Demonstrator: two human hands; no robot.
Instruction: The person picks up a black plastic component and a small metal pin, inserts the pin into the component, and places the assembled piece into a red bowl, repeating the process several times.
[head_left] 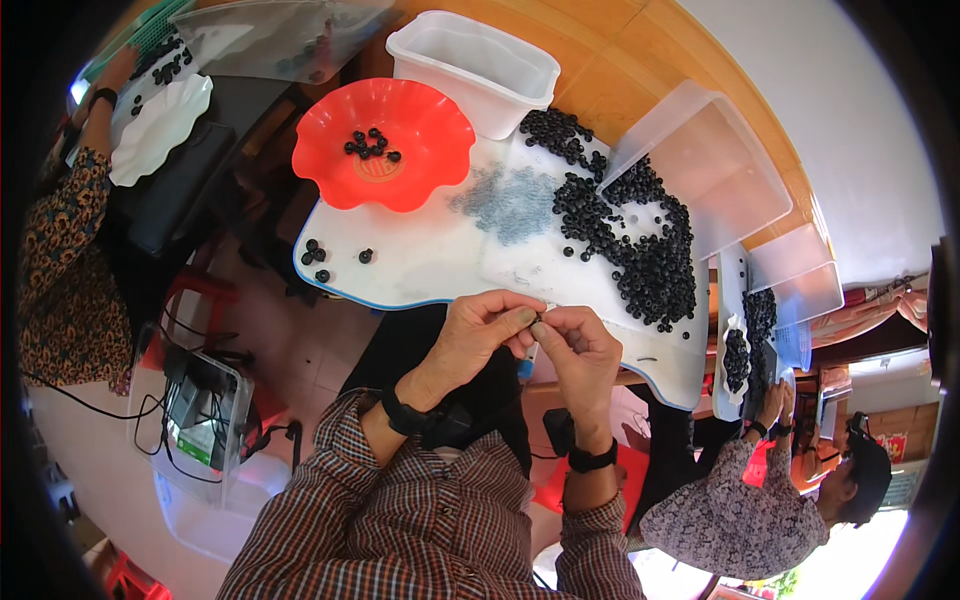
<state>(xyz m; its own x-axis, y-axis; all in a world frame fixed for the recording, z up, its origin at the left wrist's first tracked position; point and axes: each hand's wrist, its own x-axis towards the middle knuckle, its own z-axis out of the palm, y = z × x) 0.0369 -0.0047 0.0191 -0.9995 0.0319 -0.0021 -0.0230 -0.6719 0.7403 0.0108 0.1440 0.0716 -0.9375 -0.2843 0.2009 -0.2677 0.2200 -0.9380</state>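
Note:
My left hand (476,335) and my right hand (580,352) meet at the front edge of the white table (510,264). Both are closed, thumbs and fingertips pinching a small black piece (538,319) that is mostly hidden by the fingers. Beyond them and to the right, a large spread of small black round pieces (655,275) covers the tabletop. At the far left stands a red scalloped bowl (440,120) with several black pieces (372,147) in it. A few more loose black pieces (313,252) lie near the table's left corner.
A white plastic tub (470,60) stands behind the red bowl. A translucent bin (710,165) tilts over the black pieces at the far right. A person in a patterned shirt (745,505) works at the right; another patterned sleeve (75,215) is at the left. A clear box with cables (200,410) sits lower left.

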